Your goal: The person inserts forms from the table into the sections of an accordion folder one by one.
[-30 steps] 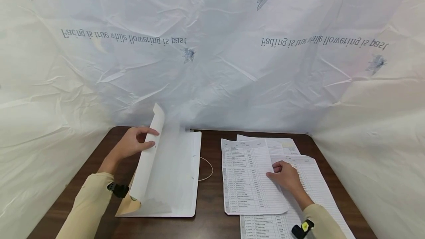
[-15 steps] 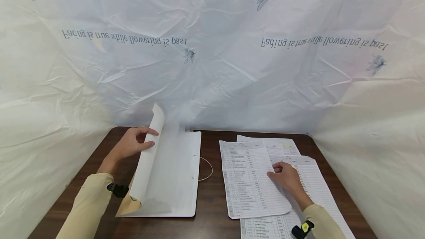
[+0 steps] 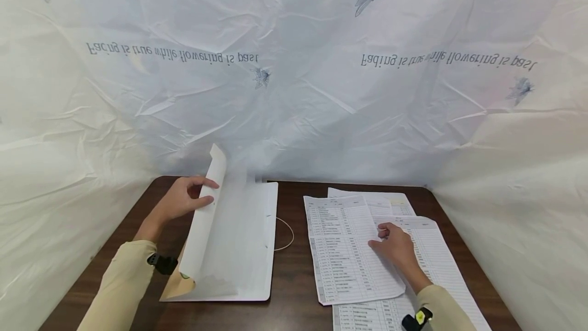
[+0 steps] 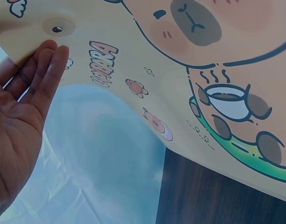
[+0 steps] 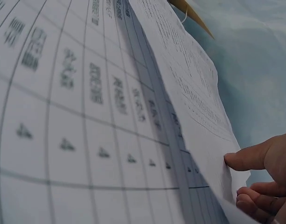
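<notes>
My left hand (image 3: 186, 198) holds up the front cover (image 3: 200, 239) of a folder, thumb and fingers at its curled edge. White inside pages (image 3: 245, 249) lie below. On the cover's outer side, the left wrist view shows a cartoon animal (image 4: 254, 37) with a steaming cup (image 4: 229, 103). My right hand (image 3: 398, 246) pinches a printed table sheet (image 3: 337, 249) at its right edge. In the right wrist view the thumb (image 5: 247, 157) presses the sheet's face, and the other fingers curl behind it. This sheet stands slightly off the printed papers (image 3: 443, 249) under it.
More printed paper (image 3: 395, 199) shows at the back of the right-hand pile. A thin cord loop (image 3: 293, 236) sticks out from the folder's right side. The dark wooden table (image 3: 294, 290) is bordered behind and on both sides by a white printed curtain (image 3: 294, 116).
The printed sheet in my right hand has turned a little, its near end swinging right and toward me. My left hand and the folder cover stay nearly still.
</notes>
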Demonstrator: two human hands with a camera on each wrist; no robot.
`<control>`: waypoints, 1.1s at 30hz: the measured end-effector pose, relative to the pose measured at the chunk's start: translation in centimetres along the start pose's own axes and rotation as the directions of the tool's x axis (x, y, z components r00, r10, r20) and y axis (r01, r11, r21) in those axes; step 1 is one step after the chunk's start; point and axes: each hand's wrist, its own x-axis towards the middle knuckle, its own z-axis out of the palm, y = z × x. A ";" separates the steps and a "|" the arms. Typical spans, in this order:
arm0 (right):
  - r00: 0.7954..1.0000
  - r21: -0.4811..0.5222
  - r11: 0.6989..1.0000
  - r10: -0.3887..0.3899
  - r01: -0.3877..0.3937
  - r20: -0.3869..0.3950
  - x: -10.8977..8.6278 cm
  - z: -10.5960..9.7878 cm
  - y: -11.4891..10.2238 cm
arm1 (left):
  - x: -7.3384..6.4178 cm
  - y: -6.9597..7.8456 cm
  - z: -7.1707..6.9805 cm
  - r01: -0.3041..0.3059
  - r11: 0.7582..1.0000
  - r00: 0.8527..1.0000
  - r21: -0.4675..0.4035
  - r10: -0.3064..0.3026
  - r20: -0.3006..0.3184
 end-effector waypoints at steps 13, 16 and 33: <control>1.000 -0.010 1.000 -0.020 0.020 0.008 0.5 0.3 0.3 | -0.1 0.2 0.0 0.004 1.000 1.000 0.018 -0.004 -0.007; 1.000 -0.015 1.000 -0.019 0.019 0.002 0.7 0.6 0.3 | -0.1 0.1 0.0 0.004 1.000 1.000 0.023 -0.003 -0.008; 1.000 0.055 0.998 -0.002 0.001 0.009 0.7 -1.1 -0.3 | 0.0 0.1 -0.1 0.027 0.999 1.000 -0.030 -0.027 0.014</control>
